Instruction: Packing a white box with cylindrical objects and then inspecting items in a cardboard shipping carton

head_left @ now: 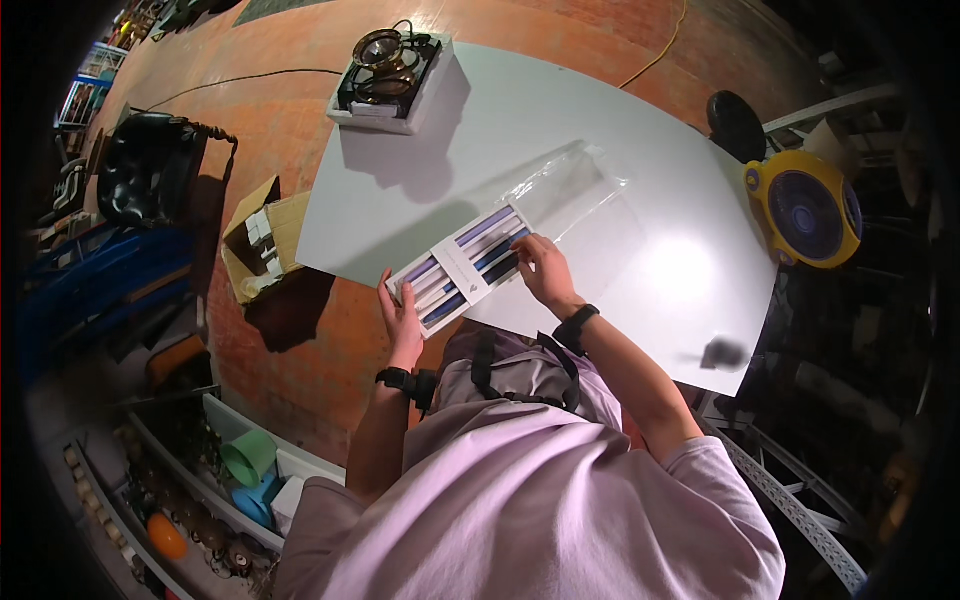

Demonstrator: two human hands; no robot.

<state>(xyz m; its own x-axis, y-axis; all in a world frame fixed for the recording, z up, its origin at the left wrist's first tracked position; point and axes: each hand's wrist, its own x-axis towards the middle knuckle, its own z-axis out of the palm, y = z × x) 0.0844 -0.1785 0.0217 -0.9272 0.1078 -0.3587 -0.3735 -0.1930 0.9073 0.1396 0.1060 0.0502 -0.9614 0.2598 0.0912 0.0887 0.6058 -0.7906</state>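
Note:
A flat white box point(464, 276) with a white paper band round its middle is tilted at the table's near edge. Slim pen-like sticks in purple, white and blue lie side by side in it; their exact kind cannot be made out. My left hand point(402, 318) grips the box by its left end, thumb on top. At the other end, my right hand point(543, 267) has its fingers bent and drawn together over the tip of a dark blue stick point(507, 245). Whatever those fingertips pinch is hidden. A clear plastic sleeve point(570, 185) lies just beyond the box.
The white table point(540, 110) bears a white box point(395, 125) holding a dark device with a round brass-coloured part. A yellow and purple fan point(803, 210) stands at the right edge. An open cardboard box point(290, 215) sits on the floor at left, near a black padded seat point(145, 170).

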